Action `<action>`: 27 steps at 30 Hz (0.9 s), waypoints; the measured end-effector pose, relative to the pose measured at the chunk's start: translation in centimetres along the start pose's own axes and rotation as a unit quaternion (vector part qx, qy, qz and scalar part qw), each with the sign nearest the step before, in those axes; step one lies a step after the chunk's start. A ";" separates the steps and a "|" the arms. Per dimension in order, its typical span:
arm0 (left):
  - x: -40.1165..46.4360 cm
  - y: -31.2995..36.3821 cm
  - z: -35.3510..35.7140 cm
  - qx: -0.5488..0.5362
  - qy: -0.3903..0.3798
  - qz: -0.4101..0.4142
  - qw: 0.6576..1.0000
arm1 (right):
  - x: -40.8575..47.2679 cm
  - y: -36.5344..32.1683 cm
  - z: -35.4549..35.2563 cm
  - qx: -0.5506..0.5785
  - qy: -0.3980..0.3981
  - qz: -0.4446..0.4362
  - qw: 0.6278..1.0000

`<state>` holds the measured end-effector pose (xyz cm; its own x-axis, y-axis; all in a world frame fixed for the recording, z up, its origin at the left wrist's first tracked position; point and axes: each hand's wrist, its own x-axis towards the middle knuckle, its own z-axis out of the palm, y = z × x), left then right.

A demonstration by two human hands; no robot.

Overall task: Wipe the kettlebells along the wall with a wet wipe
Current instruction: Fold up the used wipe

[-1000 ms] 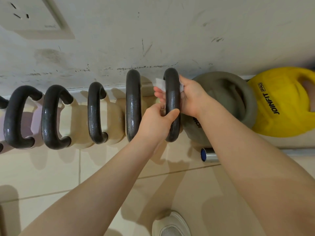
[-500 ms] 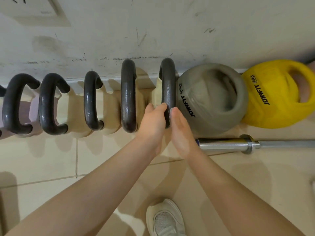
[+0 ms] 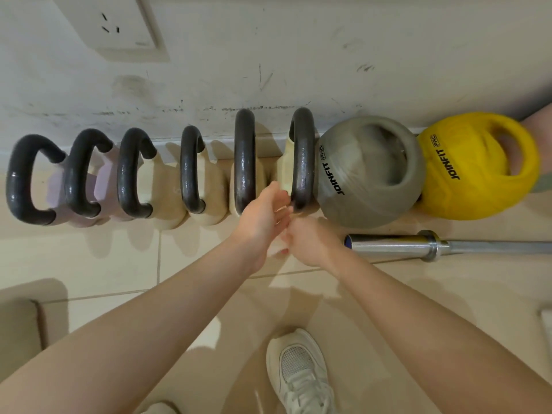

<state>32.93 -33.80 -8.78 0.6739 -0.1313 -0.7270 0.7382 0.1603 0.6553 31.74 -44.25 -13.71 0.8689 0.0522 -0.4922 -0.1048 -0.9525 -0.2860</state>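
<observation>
While both bare forearms reach forward and down from the bottom corners of the view, the two hands meet just below the lower end of the rightmost black handle. The left hand (image 3: 263, 213) is turned palm toward the right, its fingers spread loosely apart and clamped on nothing, the fingertips close to that handle. The right hand (image 3: 310, 240) sits just beside it, back upward, its grip curled together around a small pale wad that looks like the wet wipe (image 3: 276, 249); only a sliver of it shows between the hands, so how firmly it is held cannot be told.

Counted from left to right along the wall (image 3: 298, 55), six kettlebells (image 3: 191, 171) with black handles stand in a row: the first three on lilac bodies, the next three on cream ones. Touching the sixth is one grey ball-shaped weight (image 3: 370, 171) marked JOINFIT, and against that one yellow weight (image 3: 478, 165) with the same mark. One steel barbell (image 3: 418, 245) lies on the tiled floor (image 3: 104, 264) near the grey weight, running off to the right. One white shoe (image 3: 298, 372) is planted on the floor below the hands, and one wall socket (image 3: 116, 22) sits at the upper left.
</observation>
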 end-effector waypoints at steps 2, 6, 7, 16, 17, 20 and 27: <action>-0.5 0.7 -1.1 -0.004 0.018 0.032 0.999 | -1.0 -1.7 -0.7 0.118 0.037 -0.046 0.991; -1.8 2.8 -3.1 0.117 0.017 0.102 0.988 | -1.6 -3.6 -1.5 0.316 0.130 -0.046 0.939; -2.0 3.0 -3.5 0.148 0.013 0.107 0.983 | -1.8 -3.8 -1.8 0.326 0.136 -0.044 0.934; -3.0 5.1 -3.8 0.177 -0.016 0.061 0.982 | -3.1 -4.4 -5.6 0.425 0.143 -0.095 0.889; -2.9 5.4 -3.5 0.175 -0.021 0.056 0.983 | -3.2 -4.3 -6.4 0.420 0.153 -0.102 0.889; -2.7 5.8 -2.1 0.121 -0.047 0.031 0.991 | -3.4 -3.5 -8.1 0.409 0.204 -0.109 0.883; -2.1 6.1 4.6 0.032 -0.108 0.003 0.994 | -5.7 2.1 -8.4 0.211 0.290 -0.143 0.922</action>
<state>36.18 -37.03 -2.31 0.6634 -0.3392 -0.6670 0.7304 0.0998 0.6757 30.62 -49.07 -4.58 0.9901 -0.0024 0.1401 0.0961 -0.7162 -0.6913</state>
